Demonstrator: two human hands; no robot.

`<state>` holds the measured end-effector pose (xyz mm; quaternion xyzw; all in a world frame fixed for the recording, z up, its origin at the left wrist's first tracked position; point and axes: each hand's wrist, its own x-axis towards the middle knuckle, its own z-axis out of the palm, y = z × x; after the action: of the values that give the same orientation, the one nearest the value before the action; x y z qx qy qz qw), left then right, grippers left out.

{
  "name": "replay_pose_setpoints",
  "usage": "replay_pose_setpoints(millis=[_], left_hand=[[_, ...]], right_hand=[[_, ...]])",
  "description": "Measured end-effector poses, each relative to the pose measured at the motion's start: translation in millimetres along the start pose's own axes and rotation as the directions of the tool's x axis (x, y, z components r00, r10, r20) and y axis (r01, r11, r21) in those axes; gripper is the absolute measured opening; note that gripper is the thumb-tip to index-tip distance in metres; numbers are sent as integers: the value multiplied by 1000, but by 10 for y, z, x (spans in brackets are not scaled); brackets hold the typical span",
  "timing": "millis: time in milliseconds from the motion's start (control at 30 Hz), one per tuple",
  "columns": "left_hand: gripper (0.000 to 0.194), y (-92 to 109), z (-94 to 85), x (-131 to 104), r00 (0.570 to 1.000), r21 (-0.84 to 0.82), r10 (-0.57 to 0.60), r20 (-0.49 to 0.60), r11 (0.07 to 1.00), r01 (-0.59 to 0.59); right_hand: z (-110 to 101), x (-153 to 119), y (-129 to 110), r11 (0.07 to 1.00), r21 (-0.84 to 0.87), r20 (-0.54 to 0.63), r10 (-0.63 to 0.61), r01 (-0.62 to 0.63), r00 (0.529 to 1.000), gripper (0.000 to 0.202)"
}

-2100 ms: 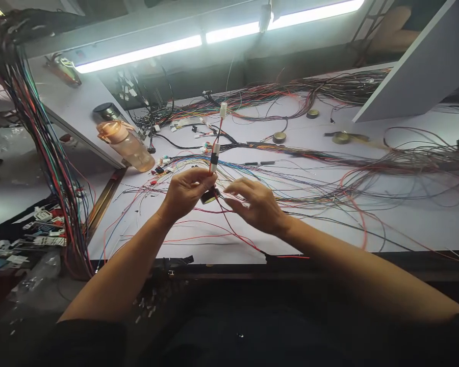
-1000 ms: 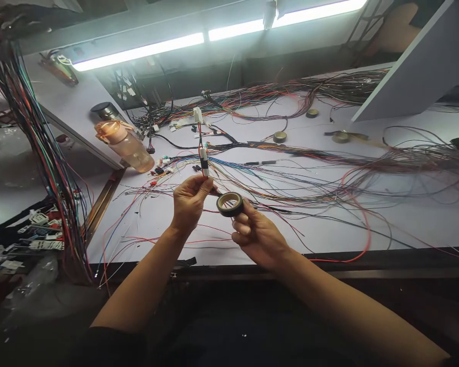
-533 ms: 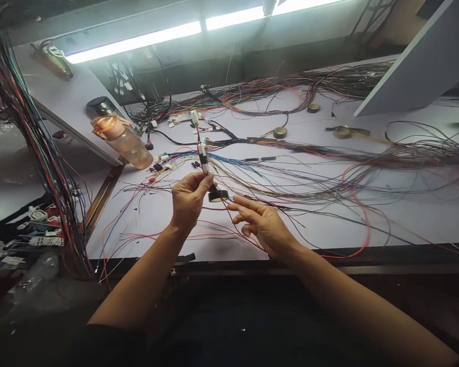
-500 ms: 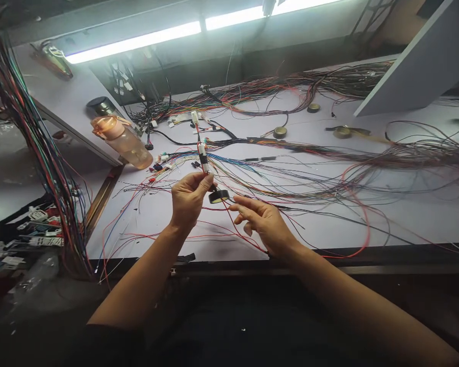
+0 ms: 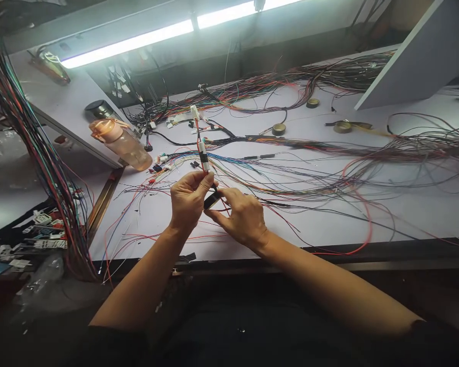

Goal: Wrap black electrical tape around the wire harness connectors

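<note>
My left hand (image 5: 188, 198) pinches a thin wire bundle (image 5: 198, 133) just below a white sleeve (image 5: 204, 156) with a black band round it. A white connector (image 5: 195, 112) tops the bundle, which points up and away from me. Close beside, my right hand (image 5: 241, 213) has its thumb and fingers round a roll of black tape (image 5: 212, 200), tilted against the wires. Red and black wires run down behind the right hand, partly hidden by it. The spot where tape meets wires is mostly covered by my fingers.
Long loose wires (image 5: 309, 188) spread across the white table. A peach water bottle (image 5: 118, 140) leans at the left, near a hanging wire bunch (image 5: 48, 168). More tape rolls (image 5: 279, 129) lie further back. A white panel (image 5: 401, 56) rises at the right.
My right hand has moved left and closed on the tape roll, which was hanging by the wires. The roll has tilted more steeply. My left hand keeps its pinch in nearly the same place.
</note>
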<state>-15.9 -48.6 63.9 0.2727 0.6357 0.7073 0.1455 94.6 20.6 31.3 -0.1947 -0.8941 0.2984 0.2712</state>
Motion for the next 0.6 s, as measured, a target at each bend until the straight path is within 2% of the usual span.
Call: replay_pose_setpoints(millis=[133,267,433,533,600], left_hand=[[25,27,27,-24,998,-38,-60,-7,998,60],[27,41,26,-36,994,-41,-100,37,994,101],[28,-6,-38,-5,998,8,-58,16,998,58],[27,-48,-72,23,999,13,-50,-7,999,50],[26,-74,-75,32,999,8,-50,-12,999,50]], right_hand=[[36,7,-82,988,101,82,111,-119,990,44],[27,12,-100,985,108,114,120,-132,986,47],[-75,-33,10,992,128,186,-22,-2,982,52],[-161,-70,63,988,117,96,-108,96,989,48],[-179,-69,63,983,50,7,-176,175,984,45]])
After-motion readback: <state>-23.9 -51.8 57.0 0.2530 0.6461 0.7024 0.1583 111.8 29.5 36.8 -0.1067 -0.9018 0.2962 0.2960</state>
